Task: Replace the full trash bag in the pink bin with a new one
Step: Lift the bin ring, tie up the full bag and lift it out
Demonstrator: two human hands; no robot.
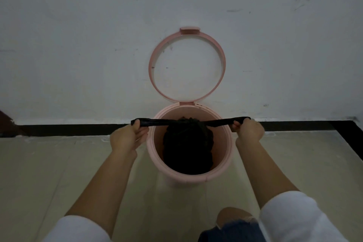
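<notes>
A round pink bin (222, 169) stands on the floor against the wall, its ring-shaped lid (151, 76) flipped up and leaning on the wall. Inside sits a full black trash bag (187, 149), gathered at the top. Two black strips of the bag stretch sideways over the bin's mouth. My left hand (127, 135) grips the left strip to the left of the rim. My right hand (248, 130) grips the right strip to the right of the rim. Both strips are pulled taut away from the knot at the bag's top.
A scuffed white wall (78, 45) rises behind the bin, with a black baseboard (78, 128) along the pale tiled floor (49, 173). My bare knee and torn jeans (233, 224) show at the bottom, in front of the bin.
</notes>
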